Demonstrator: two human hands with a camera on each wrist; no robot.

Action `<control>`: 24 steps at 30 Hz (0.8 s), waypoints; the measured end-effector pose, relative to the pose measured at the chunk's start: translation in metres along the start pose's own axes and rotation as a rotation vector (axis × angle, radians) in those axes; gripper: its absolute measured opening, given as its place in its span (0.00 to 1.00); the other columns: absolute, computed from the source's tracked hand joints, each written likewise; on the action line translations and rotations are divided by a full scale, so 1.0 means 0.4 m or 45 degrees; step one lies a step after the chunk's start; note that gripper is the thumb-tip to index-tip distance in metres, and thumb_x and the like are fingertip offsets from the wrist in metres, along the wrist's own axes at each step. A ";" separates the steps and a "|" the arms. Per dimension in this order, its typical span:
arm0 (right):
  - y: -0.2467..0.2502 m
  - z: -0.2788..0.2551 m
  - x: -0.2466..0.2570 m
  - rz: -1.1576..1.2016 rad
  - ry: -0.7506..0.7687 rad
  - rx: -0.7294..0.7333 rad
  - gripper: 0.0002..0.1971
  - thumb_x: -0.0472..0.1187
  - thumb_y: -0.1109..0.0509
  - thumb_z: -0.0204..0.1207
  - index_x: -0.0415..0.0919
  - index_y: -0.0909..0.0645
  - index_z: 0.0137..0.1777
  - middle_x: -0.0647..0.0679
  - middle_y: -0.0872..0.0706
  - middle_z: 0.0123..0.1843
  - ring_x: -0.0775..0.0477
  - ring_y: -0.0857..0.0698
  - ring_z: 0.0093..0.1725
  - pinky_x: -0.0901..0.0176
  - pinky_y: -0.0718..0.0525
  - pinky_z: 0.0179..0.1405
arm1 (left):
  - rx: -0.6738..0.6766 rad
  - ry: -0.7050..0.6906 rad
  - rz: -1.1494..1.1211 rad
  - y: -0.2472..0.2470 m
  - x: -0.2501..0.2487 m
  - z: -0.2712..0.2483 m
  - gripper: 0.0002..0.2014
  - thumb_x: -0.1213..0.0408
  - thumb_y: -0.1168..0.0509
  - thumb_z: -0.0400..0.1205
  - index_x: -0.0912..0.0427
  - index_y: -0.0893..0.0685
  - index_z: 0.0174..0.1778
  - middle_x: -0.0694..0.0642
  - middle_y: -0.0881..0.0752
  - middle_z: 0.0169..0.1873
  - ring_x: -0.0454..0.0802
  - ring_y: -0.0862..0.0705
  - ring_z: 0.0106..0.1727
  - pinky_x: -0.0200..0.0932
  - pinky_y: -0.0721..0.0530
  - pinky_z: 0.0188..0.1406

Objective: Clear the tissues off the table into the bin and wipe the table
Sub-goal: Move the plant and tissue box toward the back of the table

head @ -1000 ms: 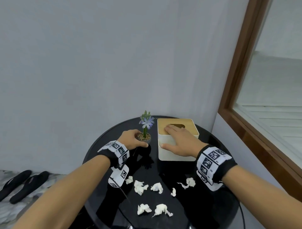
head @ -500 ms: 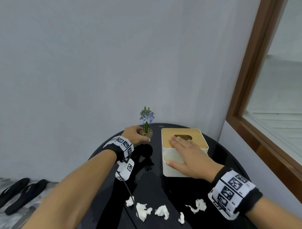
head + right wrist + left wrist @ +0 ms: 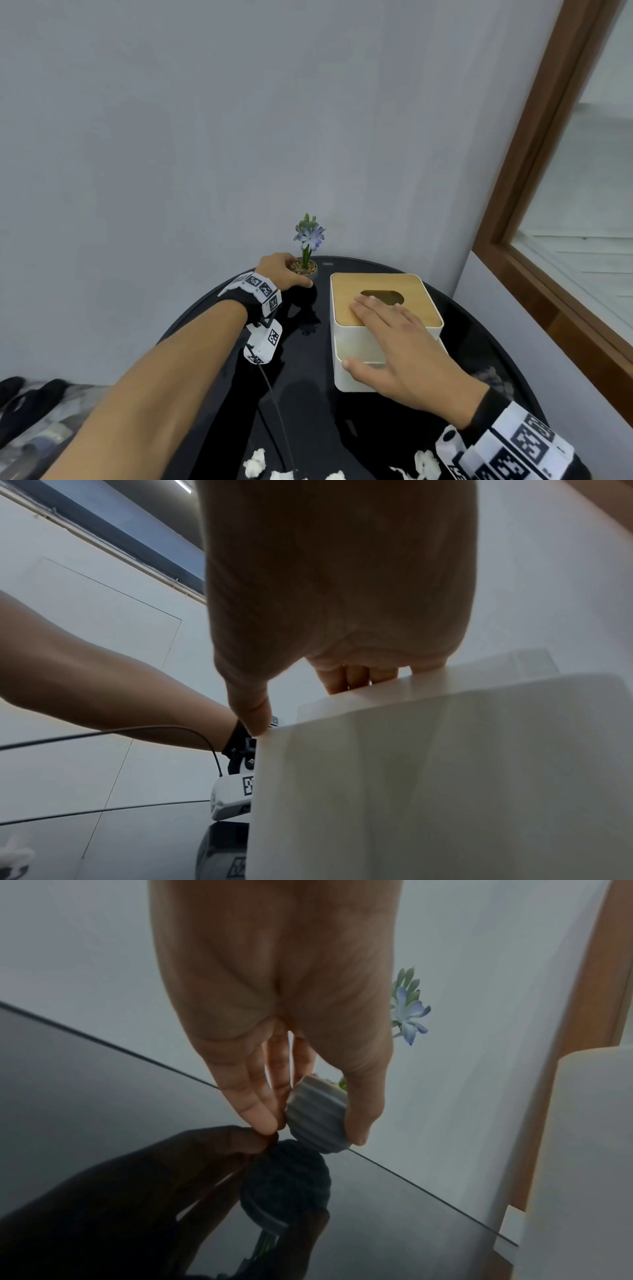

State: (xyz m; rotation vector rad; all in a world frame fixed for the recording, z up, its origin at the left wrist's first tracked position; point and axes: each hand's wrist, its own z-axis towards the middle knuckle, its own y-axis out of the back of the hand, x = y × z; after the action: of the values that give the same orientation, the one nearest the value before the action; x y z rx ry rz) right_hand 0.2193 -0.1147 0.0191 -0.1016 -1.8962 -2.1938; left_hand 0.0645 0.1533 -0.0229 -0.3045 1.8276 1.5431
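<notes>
Several crumpled white tissues (image 3: 255,463) lie on the near part of the round black glossy table (image 3: 308,394), at the bottom edge of the head view. My left hand (image 3: 291,274) grips a small grey ribbed flower pot (image 3: 316,1118) near the table's far edge, fingers on one side and thumb on the other. My right hand (image 3: 387,342) lies flat on the wooden lid of the white tissue box (image 3: 383,291). Its fingers are straight and the thumb presses the box's near side (image 3: 445,777). No bin is in view.
A grey wall stands right behind the table. A wooden window frame (image 3: 534,205) is at the right. Black sandals (image 3: 20,394) lie on the floor at the left. A thin cable (image 3: 274,411) runs from my left wrist across the table.
Both arms have reached farther out, and the pot and the box now sit nearer the wall. The view has tilted up, so the tissues have dropped to the bottom edge.
</notes>
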 end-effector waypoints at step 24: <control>0.000 -0.003 -0.005 0.025 -0.021 0.017 0.39 0.68 0.42 0.76 0.59 0.51 0.84 0.64 0.51 0.86 0.64 0.53 0.84 0.67 0.67 0.77 | 0.037 0.077 -0.113 -0.003 0.009 0.026 0.36 0.41 0.19 0.51 0.48 0.14 0.56 0.48 0.12 0.48 0.48 0.11 0.48 0.48 0.10 0.52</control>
State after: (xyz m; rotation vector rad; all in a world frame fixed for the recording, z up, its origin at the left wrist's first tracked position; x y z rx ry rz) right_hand 0.2215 -0.1156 0.0185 -0.1364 -1.9098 -2.1740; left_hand 0.0665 0.1638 -0.0262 -0.4166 1.8557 1.4599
